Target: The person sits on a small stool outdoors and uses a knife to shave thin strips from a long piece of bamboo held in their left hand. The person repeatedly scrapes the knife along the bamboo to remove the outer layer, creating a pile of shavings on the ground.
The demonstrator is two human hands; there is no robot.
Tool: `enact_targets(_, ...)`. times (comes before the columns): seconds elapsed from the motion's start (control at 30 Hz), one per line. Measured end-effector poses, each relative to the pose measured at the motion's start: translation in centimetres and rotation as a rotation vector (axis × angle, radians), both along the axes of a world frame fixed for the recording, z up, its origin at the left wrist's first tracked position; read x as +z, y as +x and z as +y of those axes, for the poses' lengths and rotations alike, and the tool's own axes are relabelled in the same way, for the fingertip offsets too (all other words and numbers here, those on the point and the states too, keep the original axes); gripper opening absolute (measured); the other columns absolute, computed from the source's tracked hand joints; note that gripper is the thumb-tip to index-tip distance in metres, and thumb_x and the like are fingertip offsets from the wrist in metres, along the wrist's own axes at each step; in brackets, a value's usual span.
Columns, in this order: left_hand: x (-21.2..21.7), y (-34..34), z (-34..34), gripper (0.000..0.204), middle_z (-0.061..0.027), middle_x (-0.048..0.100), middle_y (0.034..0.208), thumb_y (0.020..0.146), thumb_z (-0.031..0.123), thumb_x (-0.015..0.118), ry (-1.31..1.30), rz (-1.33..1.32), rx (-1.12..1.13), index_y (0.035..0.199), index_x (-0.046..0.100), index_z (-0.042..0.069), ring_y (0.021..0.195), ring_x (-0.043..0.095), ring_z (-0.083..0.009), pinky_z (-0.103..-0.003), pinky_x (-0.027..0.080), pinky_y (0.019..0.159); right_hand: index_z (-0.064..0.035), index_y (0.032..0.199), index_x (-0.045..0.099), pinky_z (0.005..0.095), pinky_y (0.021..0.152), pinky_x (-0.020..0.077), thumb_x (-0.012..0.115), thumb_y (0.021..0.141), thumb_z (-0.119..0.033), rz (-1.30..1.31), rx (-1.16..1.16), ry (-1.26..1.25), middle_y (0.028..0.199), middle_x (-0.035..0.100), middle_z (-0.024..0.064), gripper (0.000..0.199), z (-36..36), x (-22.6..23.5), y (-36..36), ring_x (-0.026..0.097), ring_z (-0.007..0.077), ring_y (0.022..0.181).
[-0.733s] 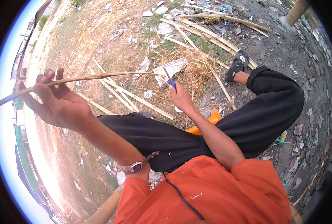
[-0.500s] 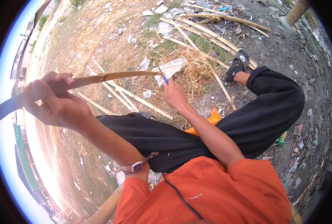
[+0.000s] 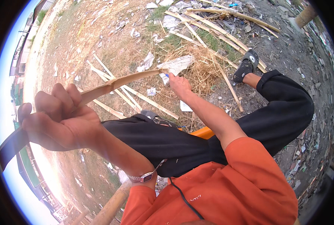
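Observation:
My left hand (image 3: 61,122), raised at the left, has its fingers wrapped round a long, slightly curved bamboo strip (image 3: 131,78). One end of the strip passes behind the hand toward the lower left; the other reaches out to my right hand (image 3: 180,85). That hand is closed on a small blue-handled knife (image 3: 167,75) right at the strip's far tip. Only a bit of the blue handle shows; the blade cannot be made out now, though a thin dark blade showed earlier.
Several split bamboo strips (image 3: 152,101) lie on the ground ahead, with a bigger pile (image 3: 215,32) beyond. Dry shavings (image 3: 208,71) are heaped by my sandalled foot (image 3: 248,63). An orange object (image 3: 203,133) sits between my legs. A bamboo pole (image 3: 112,202) is at lower left.
My left hand has dropped lower and its fingers have closed more tightly round the strip. The strip now slopes up toward my right hand, which stays at its far tip with the knife.

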State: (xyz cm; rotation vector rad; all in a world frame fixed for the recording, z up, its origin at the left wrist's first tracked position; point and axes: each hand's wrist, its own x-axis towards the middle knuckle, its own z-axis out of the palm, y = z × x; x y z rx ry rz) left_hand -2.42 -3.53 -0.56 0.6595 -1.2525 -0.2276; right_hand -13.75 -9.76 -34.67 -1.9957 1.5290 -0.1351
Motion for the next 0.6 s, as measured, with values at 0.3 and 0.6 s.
enact_targets(0.3,0.7,1.4,-1.1,0.017,0.005,0.022,0.055,0.091,0.03,0.051,0.009,0.155,0.138,0.09,0.054,0.013,0.048,0.017,-0.0073,-0.023,0.015,0.044,-0.0028,0.106,0.045,0.0452,0.056,0.0468,0.038,0.09,-0.032,-0.501,-0.173,0.049,0.072,0.06,0.021,0.033,-1.3,-2.2,0.9,0.06,0.0363,0.063)
enact_targets(0.6,-0.5,3.7,-2.1,0.014,0.0002,0.034,0.051,0.094,0.025,0.045,-0.068,-0.037,0.092,0.086,0.046,0.014,0.041,0.024,-0.0086,-0.026,0.02,0.036,-0.0012,0.097,0.049,0.043,0.069,0.0517,0.042,0.085,-0.011,0.029,-0.041,-0.068,0.087,0.064,0.0225,0.017,-1.2,-0.6,1.5,0.064,0.0363,0.082)
